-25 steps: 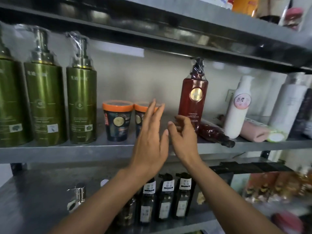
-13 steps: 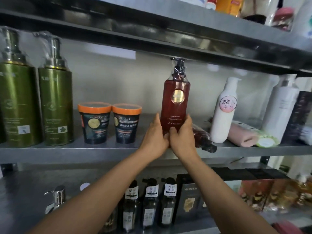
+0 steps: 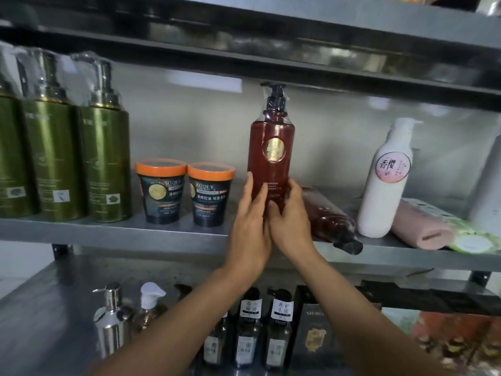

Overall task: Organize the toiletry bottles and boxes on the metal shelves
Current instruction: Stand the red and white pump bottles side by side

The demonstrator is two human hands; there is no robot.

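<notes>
Both hands are on the red pump bottle [image 3: 271, 158], and it's upright at the middle shelf [image 3: 135, 234], between the orange-lidded tubs [image 3: 161, 189] and the white bottle [image 3: 385, 180]. The hands hide its base, so I can't tell whether it rests on the metal or is lifted a touch. The left hand [image 3: 250, 223] lies flat against the lower left side, fingers straight and pressing. The right hand [image 3: 291, 221] wraps the lower right side, fingers curled round it. It's cradled low, from both sides.

How will it handle? It looks tall, full and rigid, so I'd judge it fairly heavy and easy to tip if nudged high up. The surface is glossy and clear film is bunched round the pump head [image 3: 276, 96], so expect it slick under the palm. A squeeze shouldn't dent it much. The low two-sided hold is the sound one: take the body, never the pump. The pump head sits close under the shelf above [image 3: 298, 66], which leaves little room to lift. Sliding it along seems the safer way.

Now watch the right. A second red bottle [image 3: 328, 221] lies on its side just beside the right hand, its cap poking past the shelf's front edge. It's round, and I'd say it could roll off if bumped.
</notes>
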